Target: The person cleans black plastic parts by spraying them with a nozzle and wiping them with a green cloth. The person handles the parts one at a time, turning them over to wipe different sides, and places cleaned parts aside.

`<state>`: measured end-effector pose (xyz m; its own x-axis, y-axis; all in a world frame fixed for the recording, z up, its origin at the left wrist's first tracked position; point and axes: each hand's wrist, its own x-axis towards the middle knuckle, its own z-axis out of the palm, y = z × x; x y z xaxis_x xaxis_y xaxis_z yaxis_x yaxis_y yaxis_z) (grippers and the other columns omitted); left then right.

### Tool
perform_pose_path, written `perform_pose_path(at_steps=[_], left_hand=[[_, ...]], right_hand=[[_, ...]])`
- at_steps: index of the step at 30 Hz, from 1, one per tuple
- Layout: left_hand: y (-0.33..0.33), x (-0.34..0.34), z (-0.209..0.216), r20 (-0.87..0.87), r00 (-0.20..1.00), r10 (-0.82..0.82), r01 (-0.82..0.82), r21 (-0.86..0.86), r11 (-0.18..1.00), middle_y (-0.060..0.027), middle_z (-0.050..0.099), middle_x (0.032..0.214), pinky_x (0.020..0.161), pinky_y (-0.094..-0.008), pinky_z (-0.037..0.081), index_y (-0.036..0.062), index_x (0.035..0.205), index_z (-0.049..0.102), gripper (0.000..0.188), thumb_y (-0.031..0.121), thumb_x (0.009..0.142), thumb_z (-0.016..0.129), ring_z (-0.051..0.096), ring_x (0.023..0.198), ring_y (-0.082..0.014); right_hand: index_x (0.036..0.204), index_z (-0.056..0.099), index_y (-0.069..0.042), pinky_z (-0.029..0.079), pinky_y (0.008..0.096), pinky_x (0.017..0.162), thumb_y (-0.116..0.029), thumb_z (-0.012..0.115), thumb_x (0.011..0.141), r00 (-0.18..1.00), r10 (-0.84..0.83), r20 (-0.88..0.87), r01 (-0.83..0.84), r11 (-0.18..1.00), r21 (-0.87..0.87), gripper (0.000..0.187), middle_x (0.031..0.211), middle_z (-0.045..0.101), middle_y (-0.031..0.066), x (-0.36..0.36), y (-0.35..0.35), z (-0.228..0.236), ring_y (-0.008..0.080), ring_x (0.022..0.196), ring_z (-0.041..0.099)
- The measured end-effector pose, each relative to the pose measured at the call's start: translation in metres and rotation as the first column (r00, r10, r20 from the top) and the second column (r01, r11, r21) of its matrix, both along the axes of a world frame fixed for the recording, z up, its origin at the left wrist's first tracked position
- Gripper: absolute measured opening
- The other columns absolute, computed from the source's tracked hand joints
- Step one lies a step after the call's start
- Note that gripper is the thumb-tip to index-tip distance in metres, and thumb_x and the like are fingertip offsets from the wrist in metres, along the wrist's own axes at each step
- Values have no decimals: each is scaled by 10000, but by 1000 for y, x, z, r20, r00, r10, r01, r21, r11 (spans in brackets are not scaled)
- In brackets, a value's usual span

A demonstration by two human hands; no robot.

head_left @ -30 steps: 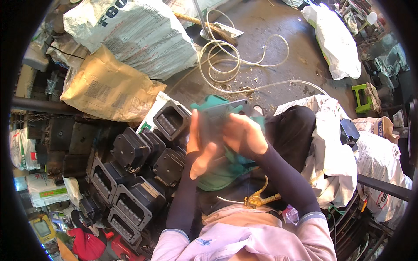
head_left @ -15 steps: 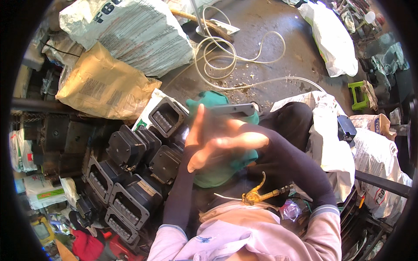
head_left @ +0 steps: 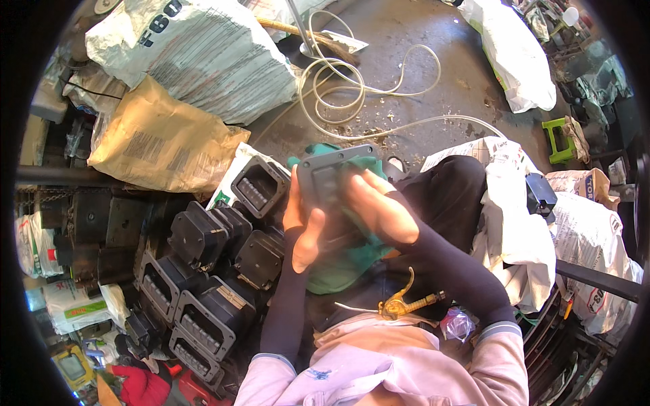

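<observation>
A dark rectangular housing (head_left: 319, 181) with a flanged rim and screw holes is held up over my lap, its flange tilted toward me. My left hand (head_left: 302, 233) is closed round its left side, the thumb toward me. Green cloth (head_left: 338, 271) lies across my lap beneath the housing, and some shows over the flange's right part. My right hand (head_left: 382, 210) presses there with the cloth bunched about its fingers; the fingertips are blurred. Several similar black housings (head_left: 203, 314) stand in a group to my left, some with their open faces up.
A brown paper sack (head_left: 169, 135) and a large white sack (head_left: 203, 54) lie at far left. A clear hose (head_left: 399, 91) coils on the floor ahead, near a broom (head_left: 332, 46). White sacks (head_left: 514, 237) and a green stool (head_left: 558, 141) are to the right. A yellow air gun (head_left: 399, 304) rests by my waist.
The housing has turned from nearly edge-on to showing its flanged face. My right hand has moved back from across the left hand to the housing's right side.
</observation>
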<state>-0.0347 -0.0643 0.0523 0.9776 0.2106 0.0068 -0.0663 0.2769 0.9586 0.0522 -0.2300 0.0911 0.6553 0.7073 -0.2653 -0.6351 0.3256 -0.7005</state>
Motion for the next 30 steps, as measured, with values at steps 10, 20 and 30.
perform_pose_path(at_steps=[10, 20, 30], left_hand=[[-6, -11, 9, -75, 993, -90, 80, -126, 989, -165, 342, 1602, 1209, -382, 242, 50, 1633, 78, 1066, 249, 864, 789, 349, 1465, -264], [-1, -7, -25, -20, 999, -47, 46, -35, 998, -148, 490, 1500, 1130, -396, 388, 62, 1608, 252, 952, 395, 883, 771, 514, 1329, -254], [-13, 7, 14, -93, 995, 40, -45, -49, 998, -129, 489, 1503, 1165, -354, 332, 24, 1595, 264, 784, 189, 958, 690, 463, 1375, -234]], right_hand=[[1353, 497, -15, 440, 402, 1031, -455, 529, 1047, 938, -35, -346, 127, 960, 248, 537, 1337, 577, 150, -7, 7, -31, 268, 1192, 566], [1441, 414, 64, 392, 391, 1117, -541, 719, 909, 830, 440, 341, -365, 893, -264, 861, 1424, 520, 217, 5, -8, -15, 281, 1355, 482], [1326, 395, 197, 488, 466, 1004, -466, 830, 780, 267, 792, 549, -40, 578, -815, 963, 1131, 634, 304, -12, -29, 25, 419, 1169, 611]])
